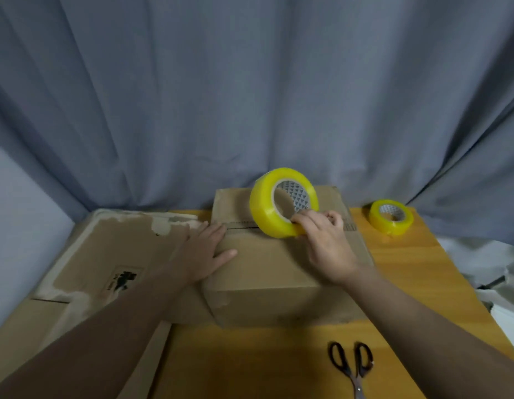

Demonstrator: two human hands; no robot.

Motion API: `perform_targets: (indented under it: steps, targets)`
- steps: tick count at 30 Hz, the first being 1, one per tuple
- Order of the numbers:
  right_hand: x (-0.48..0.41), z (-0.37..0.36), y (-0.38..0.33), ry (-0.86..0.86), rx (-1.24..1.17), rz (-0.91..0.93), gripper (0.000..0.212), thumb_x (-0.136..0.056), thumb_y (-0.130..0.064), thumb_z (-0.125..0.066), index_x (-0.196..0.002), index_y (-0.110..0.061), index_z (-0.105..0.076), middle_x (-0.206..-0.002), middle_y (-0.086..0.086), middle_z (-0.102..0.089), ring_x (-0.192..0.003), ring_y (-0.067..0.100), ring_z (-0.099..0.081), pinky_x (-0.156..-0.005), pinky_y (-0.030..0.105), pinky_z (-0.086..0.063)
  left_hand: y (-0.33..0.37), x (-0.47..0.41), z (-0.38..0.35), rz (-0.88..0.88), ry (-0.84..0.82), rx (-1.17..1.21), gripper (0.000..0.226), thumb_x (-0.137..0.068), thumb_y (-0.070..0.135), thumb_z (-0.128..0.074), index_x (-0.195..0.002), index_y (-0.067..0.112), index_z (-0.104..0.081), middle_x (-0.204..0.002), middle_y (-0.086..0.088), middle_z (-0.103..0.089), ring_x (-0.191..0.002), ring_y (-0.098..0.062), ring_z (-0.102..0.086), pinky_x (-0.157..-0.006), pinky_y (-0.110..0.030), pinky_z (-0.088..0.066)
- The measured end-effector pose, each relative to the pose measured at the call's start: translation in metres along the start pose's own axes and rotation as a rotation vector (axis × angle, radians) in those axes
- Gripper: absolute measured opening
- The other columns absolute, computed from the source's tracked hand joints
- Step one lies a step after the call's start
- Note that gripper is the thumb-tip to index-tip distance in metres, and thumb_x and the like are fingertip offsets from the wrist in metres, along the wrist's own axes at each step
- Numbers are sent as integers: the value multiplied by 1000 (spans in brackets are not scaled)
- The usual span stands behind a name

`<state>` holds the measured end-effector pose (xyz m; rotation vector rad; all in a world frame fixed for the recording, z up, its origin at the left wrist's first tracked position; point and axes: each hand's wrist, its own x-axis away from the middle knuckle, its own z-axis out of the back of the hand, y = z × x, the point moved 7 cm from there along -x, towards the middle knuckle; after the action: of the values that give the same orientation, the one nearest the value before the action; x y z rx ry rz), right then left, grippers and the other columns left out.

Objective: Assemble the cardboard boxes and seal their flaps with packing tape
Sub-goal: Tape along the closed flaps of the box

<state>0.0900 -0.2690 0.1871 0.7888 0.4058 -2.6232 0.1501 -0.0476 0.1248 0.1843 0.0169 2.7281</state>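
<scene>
Head view: at frame center, left hand [205, 251] lies flat, fingers straight, on the box [279, 269]; right hand [326, 243] grips the upright tape roll [267, 208] on its seam.

a closed brown cardboard box [279, 269] is set on an orange wooden table [422, 283]. a yellow tape roll [264, 208] is stood on edge on the box top, at the flap seam. flattened brown cardboard sheets [100, 254] are stacked to the box's left. a second yellow tape roll [391, 216] is laid flat to its right, at the rear. black-handled scissors [352, 367] are placed before the box. a grey curtain [250, 96] is hung behind.
</scene>
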Motion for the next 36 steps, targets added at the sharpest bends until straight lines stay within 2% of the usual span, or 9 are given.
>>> perform_targets:
  steps: [4,9,12,17,20,22,26,30,36]
  targets:
    - [-5,-26,-15,-6,85,44,43,-75,-1,-54,-113,-20,-51,-108,3,-62,-98,18,-46,-85,35,-25,-2,-9,25,66,121,515,83,-81,75,-22,-128,16,-54,-137,-5,-53,-133,-27,-40,-108,-43,-30]
    - [2,-41,-31,-26,184,79,40,-79,-6,-41,-111,-14,-63,-108,3,-63,-97,18,-48,-85,38,-28,13,-33,49,107,72,1143,103,-70,63,-68,-148,12,-25,-139,-1,-50,-126,-13,-49,-109,-36,-37]
    - [3,-41,-32,-88,128,70,37,-83,-12,-45,-118,-17,-57,-115,3,-59,-102,23,-53,-90,38,-29,20,-42,54,36,95,1267,33,-77,26,-78,-105,20,-64,-98,8,-71,-96,-10,-65,-90,-29,-51]
    - [-8,-2,-7,152,-375,-405,72,-81,-52,-64,-141,-29,-29,-145,1,-30,-139,17,-27,-113,31,-22,18,-32,84,-112,272,1340,43,-75,9,-78,-107,26,-54,-94,17,-65,-84,7,-63,-76,-12,-48]
    - [-24,-4,8,147,-1032,-754,78,-78,-34,-76,-142,-21,-33,-139,-1,-47,-129,12,-46,-106,31,-40,25,-22,104,-200,291,1355,54,-76,4,-75,-117,25,-48,-107,21,-59,-92,13,-60,-79,-9,-46]
    - [-37,-4,11,121,-1186,-775,48,-80,-9,-74,-124,-12,-52,-109,2,-68,-104,16,-63,-86,30,-54,31,-18,113,-261,270,1376,57,-77,-2,-72,-119,25,-46,-115,19,-56,-101,13,-57,-84,-9,-43]
    - [-52,5,19,184,-839,-706,39,-77,6,-70,-102,-17,-51,-93,9,-64,-82,17,-61,-72,25,-51,30,-15,123,-229,292,1323,60,-80,9,-72,-129,26,-42,-128,8,-51,-118,-2,-51,-97,-16,-42]
    - [-58,12,23,249,-628,-656,44,-73,6,-70,-102,-16,-45,-93,4,-57,-80,16,-52,-62,6,-38,19,-18,117,-18,238,1465,42,-80,32,-72,-112,14,-52,-103,-3,-56,-87,-8,-59,-81,-17,-49]
    - [-65,22,16,229,-553,-547,50,-71,5,-74,-104,-17,-44,-93,2,-55,-80,16,-50,-62,6,-37,19,-22,101,247,-12,1785,28,-92,34,-56,-84,7,-56,-71,-3,-55,-63,-11,-54,-54,-17,-51]
